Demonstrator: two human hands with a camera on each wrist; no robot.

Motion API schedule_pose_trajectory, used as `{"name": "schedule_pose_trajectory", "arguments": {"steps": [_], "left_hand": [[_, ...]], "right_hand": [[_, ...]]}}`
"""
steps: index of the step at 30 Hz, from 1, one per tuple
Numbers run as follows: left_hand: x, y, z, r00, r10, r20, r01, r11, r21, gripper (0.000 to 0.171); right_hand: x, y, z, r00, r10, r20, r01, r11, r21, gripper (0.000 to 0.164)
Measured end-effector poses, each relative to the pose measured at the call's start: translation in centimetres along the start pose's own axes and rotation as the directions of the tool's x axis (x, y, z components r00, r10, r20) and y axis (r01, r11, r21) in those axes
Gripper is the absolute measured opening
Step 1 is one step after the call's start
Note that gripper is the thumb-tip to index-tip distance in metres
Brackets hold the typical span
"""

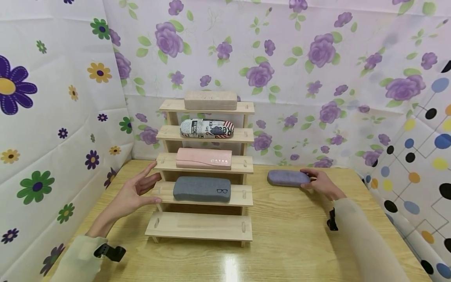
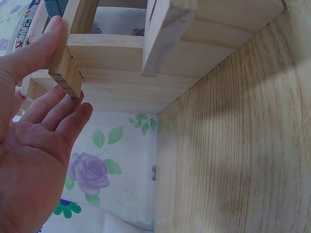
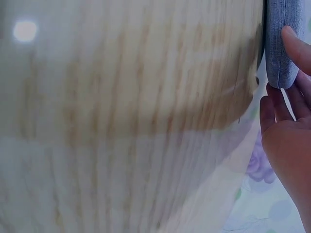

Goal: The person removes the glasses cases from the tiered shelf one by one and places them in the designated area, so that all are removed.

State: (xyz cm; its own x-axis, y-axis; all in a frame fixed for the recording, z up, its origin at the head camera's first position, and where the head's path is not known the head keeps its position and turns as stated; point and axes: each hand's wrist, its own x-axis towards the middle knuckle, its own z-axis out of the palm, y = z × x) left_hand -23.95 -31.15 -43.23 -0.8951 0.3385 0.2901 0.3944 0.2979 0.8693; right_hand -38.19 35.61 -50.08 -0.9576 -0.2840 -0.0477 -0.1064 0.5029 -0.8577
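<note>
Sleeved forearms are seen low in the head view. Right hand (image 1: 322, 184) grasps the purple case (image 1: 288, 178) lying on the table (image 1: 299, 235); left hand (image 1: 135, 192), released, touches the wooden rack (image 1: 201, 227), contact confirmed by the wrist view. Grey case (image 1: 202, 189) occupies a nearby step.

— What is seen on the light wooden table (image 1: 292, 235)?

— A stepped pale wooden display rack (image 1: 246, 135) with five shelves is set near the back wall. A beige rectangular case (image 1: 210, 100) is laid on the top shelf, a newspaper-print case with a flag pattern (image 1: 207, 128) on the second, a pink flat case (image 1: 203, 158) on the third, and a grey fabric case marked with a small glasses symbol (image 1: 201, 189) on the fourth. The lowest shelf is left bare.

— And around it?

— The table is enclosed by sheets printed with purple roses (image 1: 317, 51), coloured daisies (image 1: 35, 117) and dots (image 1: 423, 156).
</note>
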Motion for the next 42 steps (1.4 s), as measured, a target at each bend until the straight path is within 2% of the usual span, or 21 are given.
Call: {"name": "schedule_pose_trajectory", "arguments": {"steps": [27, 34, 42], "left_hand": [[0.3, 0.1, 0.2, 1.000, 0.005, 0.008, -0.005, 1.000, -0.012, 0.111], [0.3, 0.0, 0.3, 1.000, 0.009, 0.006, -0.009, 1.000, -0.007, 0.111], [0.0, 0.1, 0.1, 1.000, 0.009, 0.002, -0.009, 1.000, -0.004, 0.110]], "right_hand": [[0.3, 0.0, -0.6, 1.000, 0.014, 0.011, -0.014, 1.000, -0.005, 0.070], [-0.6, -0.3, -1.1, 1.000, -0.030, 0.007, 0.031, 0.999, -0.024, 0.075], [-2.3, -0.8, -2.1, 0.995, -0.100, -0.012, 0.099, 0.990, -0.100, 0.071]]}}
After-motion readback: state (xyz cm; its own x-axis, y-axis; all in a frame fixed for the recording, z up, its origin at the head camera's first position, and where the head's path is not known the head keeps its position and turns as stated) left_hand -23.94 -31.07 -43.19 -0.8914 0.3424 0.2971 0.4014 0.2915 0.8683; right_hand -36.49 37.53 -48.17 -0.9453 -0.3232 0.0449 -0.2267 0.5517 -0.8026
